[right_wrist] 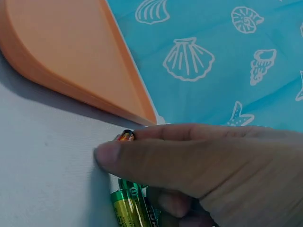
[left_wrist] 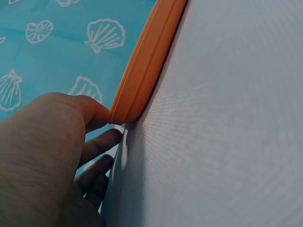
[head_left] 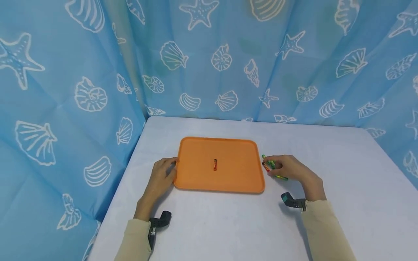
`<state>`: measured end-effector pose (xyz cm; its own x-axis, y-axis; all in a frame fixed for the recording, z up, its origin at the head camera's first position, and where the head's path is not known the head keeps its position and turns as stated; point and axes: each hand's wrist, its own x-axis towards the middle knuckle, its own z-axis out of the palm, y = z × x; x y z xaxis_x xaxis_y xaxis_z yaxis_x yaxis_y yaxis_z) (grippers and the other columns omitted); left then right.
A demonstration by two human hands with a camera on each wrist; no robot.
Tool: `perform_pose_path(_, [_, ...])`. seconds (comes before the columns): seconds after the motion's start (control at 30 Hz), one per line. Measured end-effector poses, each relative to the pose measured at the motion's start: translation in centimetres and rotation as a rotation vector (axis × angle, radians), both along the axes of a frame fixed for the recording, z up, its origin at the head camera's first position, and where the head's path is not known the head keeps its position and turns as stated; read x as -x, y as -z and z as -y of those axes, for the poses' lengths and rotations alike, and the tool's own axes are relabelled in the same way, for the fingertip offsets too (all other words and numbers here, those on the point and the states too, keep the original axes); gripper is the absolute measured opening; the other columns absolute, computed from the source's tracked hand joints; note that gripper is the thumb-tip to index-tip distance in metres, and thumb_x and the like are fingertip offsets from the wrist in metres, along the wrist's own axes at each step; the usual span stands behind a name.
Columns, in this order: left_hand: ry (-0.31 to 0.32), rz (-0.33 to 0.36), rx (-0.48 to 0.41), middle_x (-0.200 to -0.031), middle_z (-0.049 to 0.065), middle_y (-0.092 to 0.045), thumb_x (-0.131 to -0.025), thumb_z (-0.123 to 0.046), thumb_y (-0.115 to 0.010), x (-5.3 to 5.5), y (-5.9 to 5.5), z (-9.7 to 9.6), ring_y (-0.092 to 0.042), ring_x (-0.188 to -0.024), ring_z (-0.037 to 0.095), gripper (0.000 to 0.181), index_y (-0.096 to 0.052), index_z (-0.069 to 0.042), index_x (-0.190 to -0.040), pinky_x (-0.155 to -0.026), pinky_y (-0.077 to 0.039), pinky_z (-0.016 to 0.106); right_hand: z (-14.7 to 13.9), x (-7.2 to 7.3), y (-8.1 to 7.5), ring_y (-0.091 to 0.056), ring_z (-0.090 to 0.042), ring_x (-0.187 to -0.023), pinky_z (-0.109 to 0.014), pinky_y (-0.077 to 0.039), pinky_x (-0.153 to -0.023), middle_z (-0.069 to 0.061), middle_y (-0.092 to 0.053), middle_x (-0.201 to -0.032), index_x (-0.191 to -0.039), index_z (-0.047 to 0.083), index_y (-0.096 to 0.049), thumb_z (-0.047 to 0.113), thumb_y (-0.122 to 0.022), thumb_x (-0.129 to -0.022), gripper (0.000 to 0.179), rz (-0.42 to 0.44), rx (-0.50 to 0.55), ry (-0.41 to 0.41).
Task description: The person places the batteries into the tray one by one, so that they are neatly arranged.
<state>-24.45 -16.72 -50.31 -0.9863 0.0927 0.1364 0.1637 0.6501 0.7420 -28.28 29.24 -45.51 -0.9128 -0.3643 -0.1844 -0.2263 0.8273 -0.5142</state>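
My left hand [head_left: 160,177] is at the left side of a shallow orange tray [head_left: 196,177], touching its rim with relaxed fingers. In the left wrist view a fingertip [left_wrist: 100,116] meets the tray's edge, and the other fingers are spread below it. A small red-and-black battery [head_left: 215,165] lies near the tray's middle. Just off the tray's right side, my right hand [head_left: 290,167] pinches another red-and-black battery [right_wrist: 126,135] between thumb and fingers. Several green-and-yellow batteries [right_wrist: 125,210] lie beneath that hand, partly hidden by it.
A white cloth covers the table [head_left: 215,224]. Behind it and along the left hangs a blue curtain [head_left: 202,61] printed with white shells and starfish. Each wrist wears a small black camera, one at the left wrist [head_left: 160,219] and one at the right [head_left: 292,200].
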Motion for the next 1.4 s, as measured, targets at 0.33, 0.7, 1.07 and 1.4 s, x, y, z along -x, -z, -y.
perform_pose_path(0.33, [-0.009,0.025,0.005,-0.141,0.012,-0.050,-0.103,-0.018,-0.052,-0.7,1.1,0.8,-0.033,-0.139,0.033,0.039,-0.055,-0.012,-0.142,-0.112,-0.033,0.056,0.1,-1.2,1.0,-0.043,-0.015,-0.057,-0.027,-0.033,-0.049,0.003,-0.048,-0.067,-0.113,0.012,-0.068,0.029,-0.083,-0.082,0.038,-0.082,0.066,0.040])
perform_pose_path(0.7, [-0.010,-0.026,-0.017,-0.138,0.013,-0.052,-0.103,-0.017,-0.053,-0.6,0.5,1.7,-0.033,-0.139,0.035,0.038,-0.056,-0.012,-0.140,-0.111,-0.033,0.058,2.3,-0.3,-0.3,-0.043,-0.014,-0.054,-0.028,-0.035,-0.048,0.003,-0.047,-0.066,-0.117,0.011,-0.066,0.031,-0.082,-0.084,0.042,-0.172,0.104,0.019])
perform_pose_path(1.07, [-0.013,0.005,-0.015,-0.142,0.012,-0.049,-0.103,-0.018,-0.052,0.0,-0.1,0.9,-0.031,-0.140,0.032,0.040,-0.054,-0.012,-0.143,-0.112,-0.033,0.056,3.7,-0.3,-0.9,-0.043,-0.013,-0.056,-0.026,-0.034,-0.049,0.004,-0.047,-0.067,-0.120,0.012,-0.066,0.030,-0.081,-0.085,0.042,-0.190,0.110,-0.005])
perform_pose_path(1.4, [0.001,0.016,-0.015,-0.142,0.011,-0.049,-0.103,-0.018,-0.052,0.3,0.0,0.2,-0.032,-0.140,0.031,0.040,-0.055,-0.013,-0.142,-0.112,-0.033,0.056,4.4,-0.7,0.6,-0.046,-0.016,-0.062,-0.027,-0.034,-0.052,0.003,-0.047,-0.070,-0.118,0.014,-0.066,0.032,-0.082,-0.084,0.042,-0.119,0.092,-0.011])
